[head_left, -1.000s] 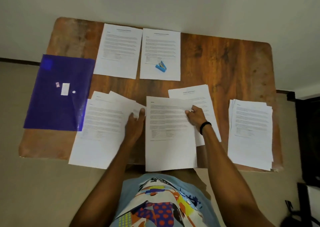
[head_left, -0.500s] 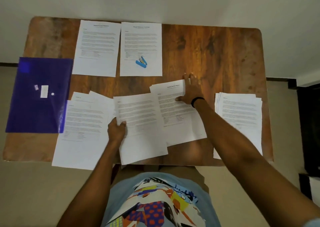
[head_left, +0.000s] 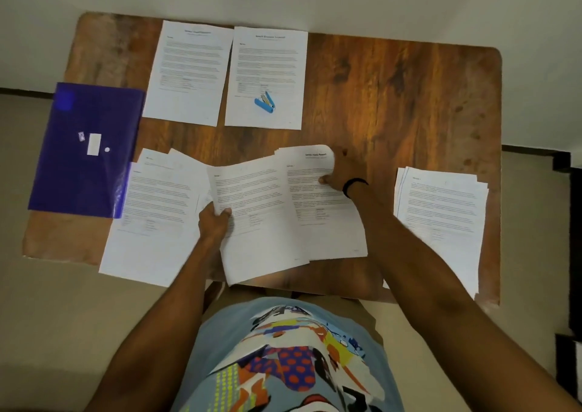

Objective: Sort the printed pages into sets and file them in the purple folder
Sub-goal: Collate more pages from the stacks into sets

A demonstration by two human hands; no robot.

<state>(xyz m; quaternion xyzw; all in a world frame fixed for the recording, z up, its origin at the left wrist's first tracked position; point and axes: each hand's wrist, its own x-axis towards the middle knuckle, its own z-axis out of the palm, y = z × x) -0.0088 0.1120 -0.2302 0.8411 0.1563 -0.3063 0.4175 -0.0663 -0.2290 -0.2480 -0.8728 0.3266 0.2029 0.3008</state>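
Note:
The purple folder (head_left: 85, 150) lies flat at the table's left edge. My left hand (head_left: 214, 222) grips the left edge of a printed page (head_left: 258, 222) at the table's front middle. My right hand (head_left: 345, 172) pinches the upper right corner of a titled page stack (head_left: 318, 197) beside it, curling that corner up. One pile of pages (head_left: 157, 210) lies left of my left hand, overhanging the front edge. Another pile (head_left: 441, 216) sits at the right. Two single sheets, a left sheet (head_left: 189, 71) and a right sheet (head_left: 267, 65), lie side by side at the back.
A small blue stapler (head_left: 265, 102) rests on the back right sheet. The wooden table (head_left: 393, 97) shows bare wood at its back right. Pale floor surrounds the table, and a dark object (head_left: 570, 254) stands at the far right.
My right hand left the front page, reached to the titled stack behind it and now lifts its top right corner. My left hand moved from the left pile onto the front page's edge.

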